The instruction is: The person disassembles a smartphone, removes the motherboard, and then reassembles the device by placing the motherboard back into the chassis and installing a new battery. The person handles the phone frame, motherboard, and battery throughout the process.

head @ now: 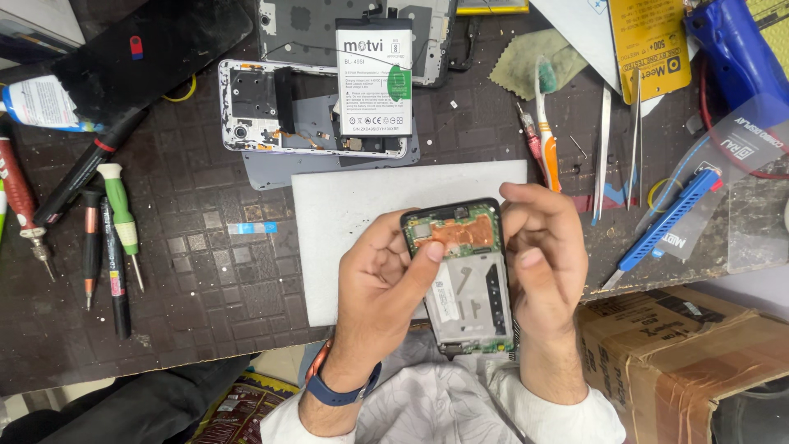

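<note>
copper: a foil-coloured shield sits over the top of the opened phone [462, 275] i hold, with green board showing round it.
phone: back cover off, bare silver frame below the board, black rim; it is lifted above the white mat [345, 222], between both my hands.
left hand [382, 284]: wrapped on the phone's left edge, thumb laid across the board near the copper patch.
right hand [542, 255]: closed on the right edge, fingers curled over the top corner; so the two hands are together, clamped on the same phone.
doing it well: i judge a light thumb is wise here, since the board looks thin and its connectors small; gripping by the rim keeps skin off the parts.
second phone [316, 115]: another opened one lies flat further up the bench, a white rectangular battery [375, 78] on it.
tools: screwdrivers [111, 230] lie at my left, steel tweezers [604, 152] and a toothbrush [546, 123] at my right.
bench: dark, gridded, scuffed rubber mat [205, 271].
box: brown cardboard box [682, 362], soft-cornered, by my right wrist.
</note>
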